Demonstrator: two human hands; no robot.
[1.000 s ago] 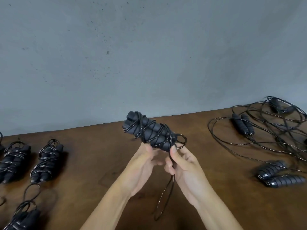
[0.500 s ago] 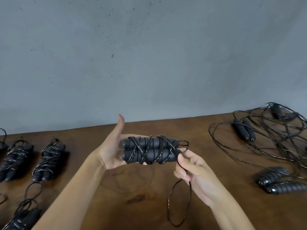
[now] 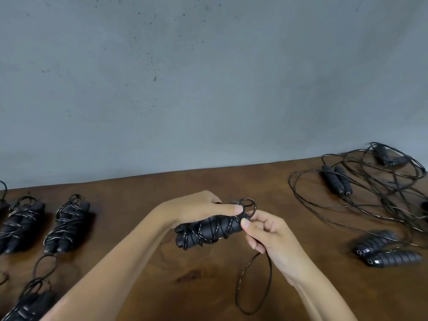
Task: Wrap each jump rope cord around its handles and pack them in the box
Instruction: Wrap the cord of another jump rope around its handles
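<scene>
No lettering, label, brand mark, number or sign can be read anywhere in the head view: the black foam handles, the cords, the brown tabletop [image 3: 208, 286] and the grey wall [image 3: 208, 77] all show bare surfaces.

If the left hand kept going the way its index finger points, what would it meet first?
The left hand points rightward along the wrapped handle bundle. First in line is the small cord loop at the bundle's end, right at its fingertip, then probably the right hand; depth is unclear.
</scene>
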